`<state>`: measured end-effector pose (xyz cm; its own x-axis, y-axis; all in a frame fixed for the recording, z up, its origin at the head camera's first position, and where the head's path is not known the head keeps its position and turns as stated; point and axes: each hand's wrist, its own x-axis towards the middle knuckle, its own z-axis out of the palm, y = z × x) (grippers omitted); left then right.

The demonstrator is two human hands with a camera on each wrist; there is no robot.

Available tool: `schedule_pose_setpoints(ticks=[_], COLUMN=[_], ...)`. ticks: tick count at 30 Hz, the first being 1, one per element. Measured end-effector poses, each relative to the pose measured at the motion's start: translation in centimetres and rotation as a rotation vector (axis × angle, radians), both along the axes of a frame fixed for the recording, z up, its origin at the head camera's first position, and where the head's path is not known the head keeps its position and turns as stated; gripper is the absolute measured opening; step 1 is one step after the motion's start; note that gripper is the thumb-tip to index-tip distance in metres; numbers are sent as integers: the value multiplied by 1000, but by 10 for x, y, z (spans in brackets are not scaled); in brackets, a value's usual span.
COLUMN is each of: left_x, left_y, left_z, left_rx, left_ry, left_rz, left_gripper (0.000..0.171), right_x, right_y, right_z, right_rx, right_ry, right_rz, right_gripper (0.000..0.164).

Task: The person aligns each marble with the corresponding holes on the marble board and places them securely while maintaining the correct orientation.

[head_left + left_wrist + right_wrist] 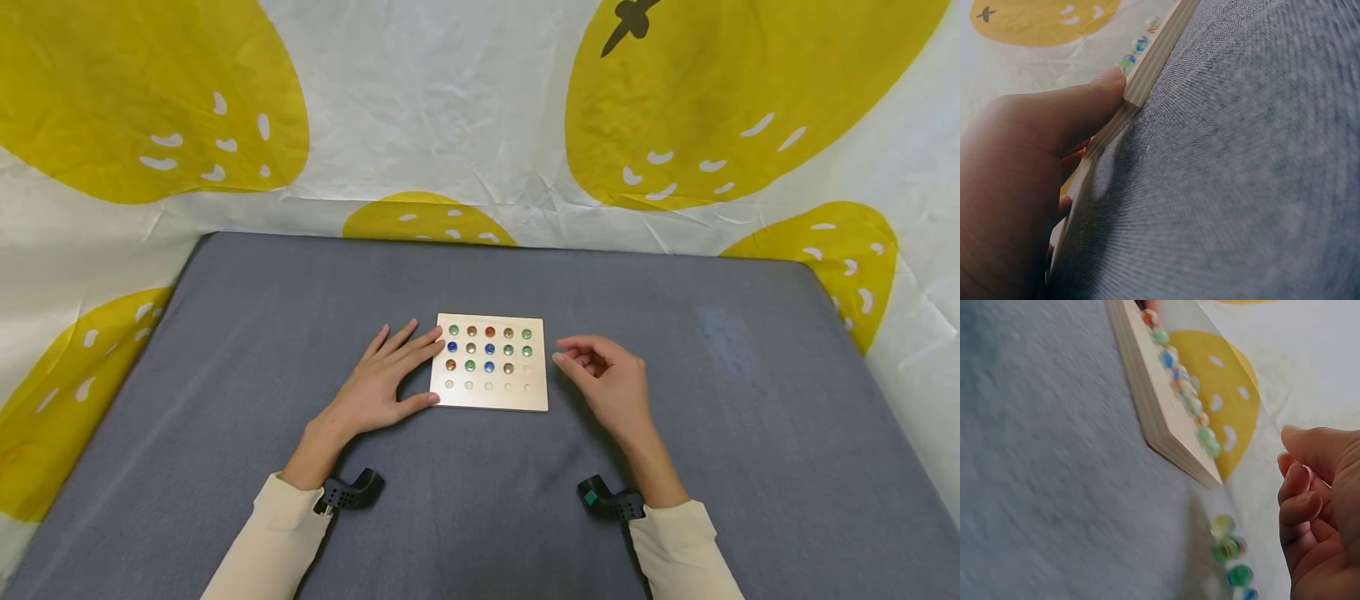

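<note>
A pale wooden board (491,397) with rows of round hollows lies on the grey cloth. Glass marbles (490,349) in green, blue and amber fill its two far rows and most of the third; the nearest row of hollows is bare. My left hand (378,385) is spread along the board's left side, its thumb (1100,100) at the near corner and straight fingertips touching the left edge. Just right of the board hovers my right hand (611,379), fingers loosely curled and no object showing between thumb and forefinger.
Several loose green and blue marbles (1239,575) lie on the cloth beyond the board in the right wrist view; the right hand hides them from the head view. Behind the table (480,500) hangs a white curtain (427,92) with yellow fruit shapes.
</note>
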<state>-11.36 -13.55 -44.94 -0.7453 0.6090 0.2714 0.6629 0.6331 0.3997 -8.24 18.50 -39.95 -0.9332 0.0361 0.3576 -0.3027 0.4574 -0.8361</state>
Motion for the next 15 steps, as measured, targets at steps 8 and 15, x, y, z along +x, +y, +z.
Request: schedule_pose_setpoints(ticks=[8, 15], left_x=[0, 1], left_y=[0, 1], left_z=[-1, -2], left_rx=[8, 7], left_ry=[13, 17], left_rz=[-3, -5], left_gripper=[71, 71], right_x=[7, 7], right_y=[13, 27], right_z=[21, 19], right_rx=[-22, -33], right_ry=[-4, -4], right_rz=[-25, -32], right_gripper=[16, 17])
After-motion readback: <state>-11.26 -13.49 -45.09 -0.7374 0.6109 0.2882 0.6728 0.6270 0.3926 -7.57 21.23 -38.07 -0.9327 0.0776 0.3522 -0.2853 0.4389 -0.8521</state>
